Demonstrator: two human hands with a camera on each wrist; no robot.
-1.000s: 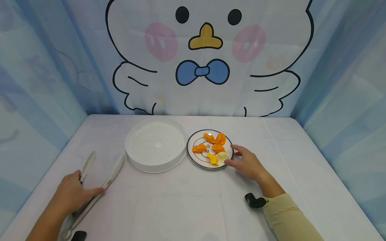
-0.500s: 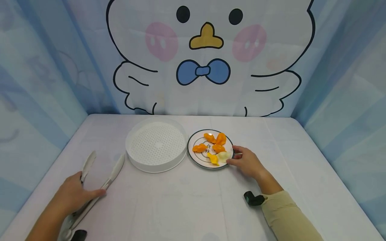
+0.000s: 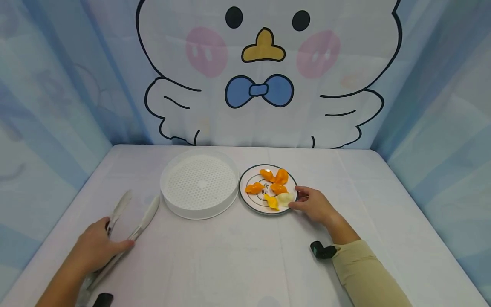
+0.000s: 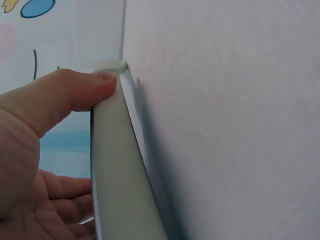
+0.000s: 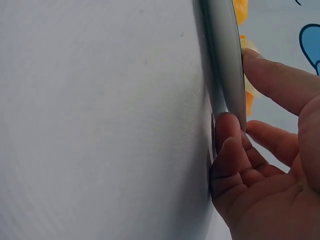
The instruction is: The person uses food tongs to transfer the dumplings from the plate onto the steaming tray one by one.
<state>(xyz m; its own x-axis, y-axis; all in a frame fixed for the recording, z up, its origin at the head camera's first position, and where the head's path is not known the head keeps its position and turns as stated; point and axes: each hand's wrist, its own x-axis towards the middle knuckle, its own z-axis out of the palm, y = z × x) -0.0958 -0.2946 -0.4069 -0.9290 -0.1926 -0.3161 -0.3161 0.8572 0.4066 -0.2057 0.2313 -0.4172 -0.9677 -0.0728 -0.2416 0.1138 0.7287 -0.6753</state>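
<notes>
A pair of pale tongs (image 3: pixel 147 216) lies along the left of the table in the head view, its two arms spread apart. My left hand (image 3: pixel 94 247) grips them, the thumb pressing the right arm and the fingers round the left one. In the left wrist view the thumb lies on the tong arm's tip side. To the right, a white plate (image 3: pixel 251 204) with a dark rim carries several orange dumpling-shaped pieces (image 3: pixel 255 188), one yellow piece (image 3: pixel 272 202) and one pale piece (image 3: pixel 285 199). My right hand (image 3: pixel 316 207) pinches the plate's right rim, thumb over it and fingertips under its edge.
A round white steamer tray (image 3: pixel 199 209) with a perforated bottom stands just left of the plate, nearly against it. The white-covered table (image 3: pixel 230 264) ends at a curtain (image 3: pixel 257 123) printed with a cartoon face. Blue curtains hang on both sides.
The tongs' left arm has swung right, narrowing the gap between the two arms. My right hand shifted very slightly right at the rim; plate and tray look unmoved.
</notes>
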